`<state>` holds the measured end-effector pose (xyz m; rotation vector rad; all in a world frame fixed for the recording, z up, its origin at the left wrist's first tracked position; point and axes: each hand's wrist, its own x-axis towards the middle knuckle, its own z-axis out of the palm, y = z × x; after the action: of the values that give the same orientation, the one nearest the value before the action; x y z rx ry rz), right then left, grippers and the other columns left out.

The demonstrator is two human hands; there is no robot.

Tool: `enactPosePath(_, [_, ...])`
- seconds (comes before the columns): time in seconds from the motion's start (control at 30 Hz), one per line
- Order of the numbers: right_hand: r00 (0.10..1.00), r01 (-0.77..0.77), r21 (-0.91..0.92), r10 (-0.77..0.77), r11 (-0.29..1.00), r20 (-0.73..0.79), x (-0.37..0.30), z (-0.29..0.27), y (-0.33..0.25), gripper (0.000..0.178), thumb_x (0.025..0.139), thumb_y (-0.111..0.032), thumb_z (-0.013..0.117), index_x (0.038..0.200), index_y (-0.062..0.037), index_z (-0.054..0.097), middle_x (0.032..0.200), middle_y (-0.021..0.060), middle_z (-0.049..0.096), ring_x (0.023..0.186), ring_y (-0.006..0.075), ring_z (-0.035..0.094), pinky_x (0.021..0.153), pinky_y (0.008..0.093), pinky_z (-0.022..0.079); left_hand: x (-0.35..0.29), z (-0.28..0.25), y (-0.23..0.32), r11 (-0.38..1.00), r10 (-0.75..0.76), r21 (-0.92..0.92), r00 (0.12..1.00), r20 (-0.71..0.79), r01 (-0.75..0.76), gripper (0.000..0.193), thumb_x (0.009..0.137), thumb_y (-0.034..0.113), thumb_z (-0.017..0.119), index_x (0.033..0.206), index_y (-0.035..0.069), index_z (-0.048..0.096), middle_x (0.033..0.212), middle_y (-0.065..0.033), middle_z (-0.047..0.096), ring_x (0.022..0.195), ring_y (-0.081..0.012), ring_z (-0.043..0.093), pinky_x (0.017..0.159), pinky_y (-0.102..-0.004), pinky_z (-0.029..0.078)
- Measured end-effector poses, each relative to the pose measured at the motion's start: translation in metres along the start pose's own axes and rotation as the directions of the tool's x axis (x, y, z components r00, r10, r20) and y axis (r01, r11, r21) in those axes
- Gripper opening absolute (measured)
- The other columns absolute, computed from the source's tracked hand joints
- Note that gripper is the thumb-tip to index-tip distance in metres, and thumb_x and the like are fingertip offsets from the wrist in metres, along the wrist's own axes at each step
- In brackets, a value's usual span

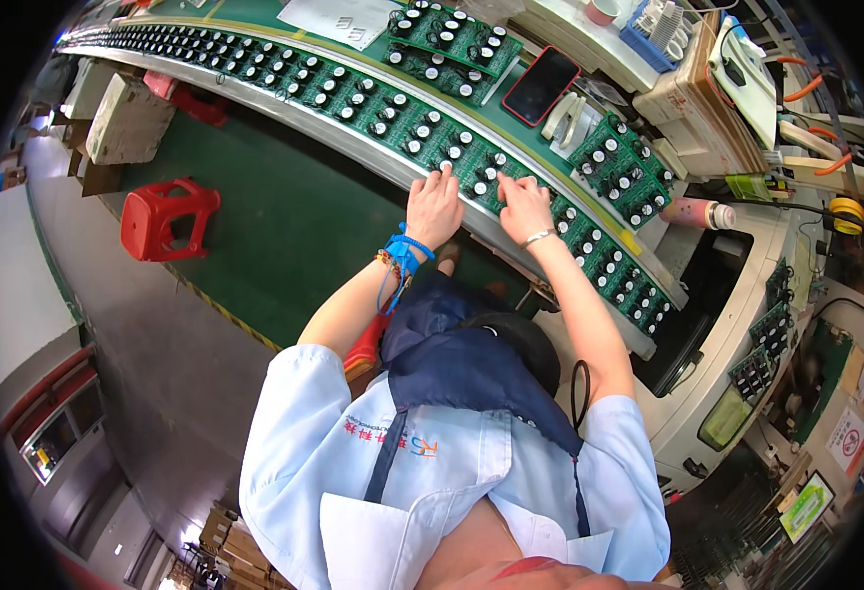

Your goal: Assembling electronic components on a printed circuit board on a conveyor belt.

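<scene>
Boards: a long row of green boards runs under my fingertips, from 10 o'clock down to 4 o'clock, each bearing round white-topped parts and dark leads.
Left hand: my left hand reaches over the near rail, fingers narrow, tips at a white top; whether they pinch it, I cannot tell.
Right hand: at 3 o'clock from the left, my right hand has its fingers drawn in close over the row, index forward – any grip is too small to tell.
Touch: I'd judge light fingertip pressure best, straight down, leads kept from snagging.
Steadying: one hand should brace the board while the other adjusts – sideways shoves could disturb its neighbours.
Around: stacked boards at 12 o'clock, phone at 1, more boards at 3.
</scene>
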<state>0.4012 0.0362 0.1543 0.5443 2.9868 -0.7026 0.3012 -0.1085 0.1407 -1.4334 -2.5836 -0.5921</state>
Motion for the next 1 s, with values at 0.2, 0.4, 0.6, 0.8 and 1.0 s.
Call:
enactPosePath(0.2, [0.995,-0.041,-0.022,0.043,0.999,0.086,0.006,0.011,-0.008,0.033,0.063,-0.003,0.052,0.095,-0.0081,0.051,0.077,0.0014,0.058,0.09,0.0215,0.049,0.078,0.0376,0.034,0.0,0.007,-0.005,0.998,0.042,-0.044,0.999,0.013,-0.041,0.021,0.064,0.011,0.054,0.082,0.001,0.051,0.097,-0.0117,0.057,0.079,-0.0209,0.05,0.064,-0.0336,0.037])
enactPosePath(0.4, [0.997,-0.063,0.024,0.063,0.998,0.039,0.01,0.006,0.002,0.018,0.063,-0.002,0.051,0.079,-0.0101,0.05,0.075,0.0047,0.057,0.086,0.0222,0.051,0.075,0.0373,0.034,0.001,0.005,-0.004,0.993,0.028,-0.113,0.999,0.038,-0.023,0.023,0.063,0.01,0.054,0.085,0.001,0.052,0.091,-0.009,0.059,0.076,-0.0204,0.05,0.062,-0.0337,0.036])
enactPosePath(0.6, [0.975,-0.188,0.051,0.193,0.981,-0.111,0.019,-0.004,0.008,0.022,0.067,-0.004,0.054,0.088,-0.008,0.05,0.08,0.0087,0.057,0.082,0.0271,0.053,0.073,0.0396,0.038,0.01,0.004,0.011,0.976,0.029,-0.215,0.997,-0.066,-0.042,0.018,0.065,0.006,0.055,0.083,0.005,0.054,0.093,-0.0059,0.059,0.078,-0.0193,0.051,0.066,-0.0326,0.039])
enactPosePath(0.8, [0.958,-0.034,0.091,0.058,0.995,-0.279,0.037,0.013,0.029,0.032,0.067,-0.012,0.064,0.097,-0.0047,0.056,0.083,0.0085,0.057,0.075,0.0251,0.055,0.07,0.035,0.042,0.009,0.009,0.02,0.962,0.048,-0.264,0.994,-0.103,-0.073,0.02,0.063,0.007,0.056,0.082,0.006,0.053,0.09,-0.0052,0.059,0.081,-0.0187,0.051,0.067,-0.0314,0.038])
enactPosePath(1.0, [0.98,-0.125,0.149,0.146,0.981,-0.137,0.04,0.014,0.033,0.027,0.063,-0.012,0.067,0.088,-0.0031,0.062,0.083,0.0121,0.058,0.08,0.0285,0.055,0.072,0.0363,0.043,0.0,0.005,0.007,0.967,0.031,-0.25,0.996,-0.079,-0.05,0.021,0.062,0.006,0.056,0.083,0.006,0.054,0.09,-0.0039,0.058,0.081,-0.0184,0.05,0.068,-0.0311,0.038])
